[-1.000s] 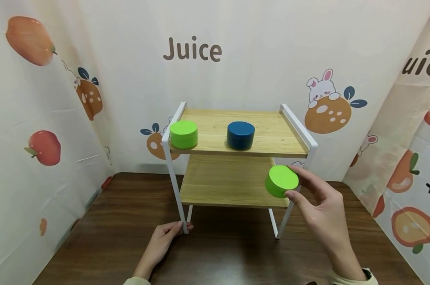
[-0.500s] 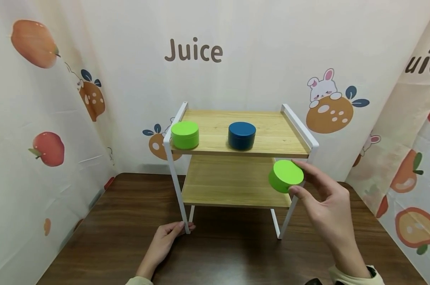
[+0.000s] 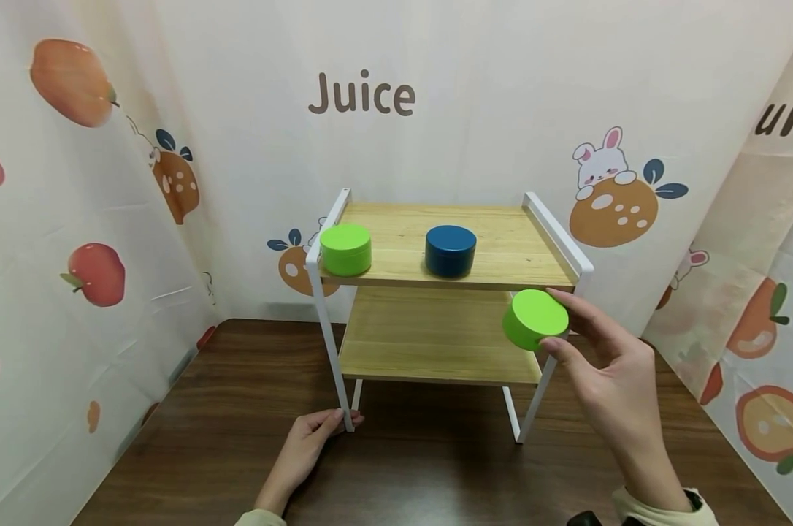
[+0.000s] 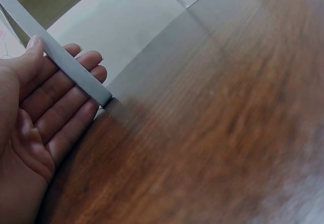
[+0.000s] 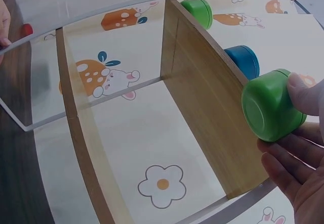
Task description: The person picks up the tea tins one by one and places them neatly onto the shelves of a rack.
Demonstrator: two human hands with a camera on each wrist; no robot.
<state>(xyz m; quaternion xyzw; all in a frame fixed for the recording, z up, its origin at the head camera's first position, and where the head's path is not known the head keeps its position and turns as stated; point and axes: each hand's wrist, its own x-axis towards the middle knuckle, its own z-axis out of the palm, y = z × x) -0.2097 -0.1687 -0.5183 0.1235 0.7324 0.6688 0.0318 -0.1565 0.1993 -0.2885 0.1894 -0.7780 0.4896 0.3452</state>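
My right hand (image 3: 610,372) pinches a round green tin (image 3: 534,320) between thumb and fingers, in front of the shelf's right front post. In the right wrist view the same green tin (image 5: 271,105) shows its base and side. My left hand (image 3: 304,449) holds the foot of the left front white post (image 3: 331,351), thumb in front and fingers behind; the left wrist view shows this post (image 4: 66,59) across the fingers. On the top board (image 3: 396,212) of the two-tier shelf stand another green tin (image 3: 346,250) at the left and a dark blue tin (image 3: 450,250) near the middle.
The lower board (image 3: 436,336) of the shelf lies beneath the top one. White metal side frames, one rail (image 3: 557,234) at the right, rise slightly above the top board. The shelf stands on a dark wooden table (image 3: 206,438). Printed curtains (image 3: 469,95) surround it at the back and sides.
My right hand has lifted the green tin a little, up and to the right. The left hand keeps its hold on the post. The whole head view has shifted slightly.
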